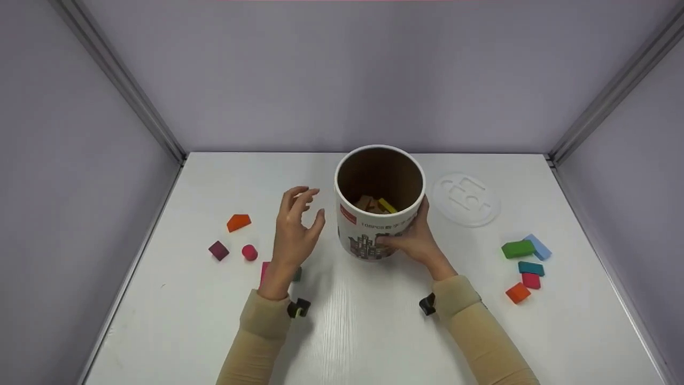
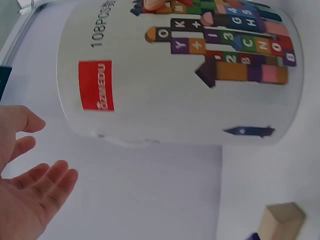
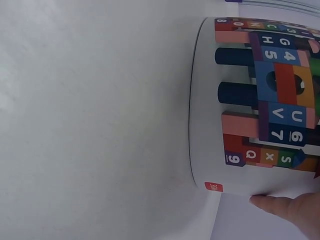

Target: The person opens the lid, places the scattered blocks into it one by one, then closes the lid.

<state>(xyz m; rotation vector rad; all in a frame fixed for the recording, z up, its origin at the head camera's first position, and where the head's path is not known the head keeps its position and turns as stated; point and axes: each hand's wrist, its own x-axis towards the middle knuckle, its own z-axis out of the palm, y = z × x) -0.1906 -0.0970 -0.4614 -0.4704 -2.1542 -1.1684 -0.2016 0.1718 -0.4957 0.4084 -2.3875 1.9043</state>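
A tall white cardboard bucket [image 1: 352, 230] with printed block pictures stands open-topped on the table. Inside it, a yellow block [image 1: 387, 205] and some brown wooden pieces [image 1: 364, 202] show near the bottom. My right hand [image 1: 419, 238] grips the bucket's right side, thumb across the front and the other fingers mostly hidden behind. To the left of the bucket, my left hand [image 1: 294, 232] is raised with nothing in it, fingers loosely bent and apart from the wall. The left wrist view shows that bucket [image 2: 165, 105] beyond the empty fingers [image 2: 62, 187].
A clear round lid [image 1: 465, 199] lies right of the bucket. Left are an orange block [image 1: 239, 222], a dark purple cube [image 1: 218, 250], a round pink piece [image 1: 249, 252] and blocks partly behind my left wrist. Several blocks, including a green one [image 1: 517, 248], lie right. Walls enclose the table.
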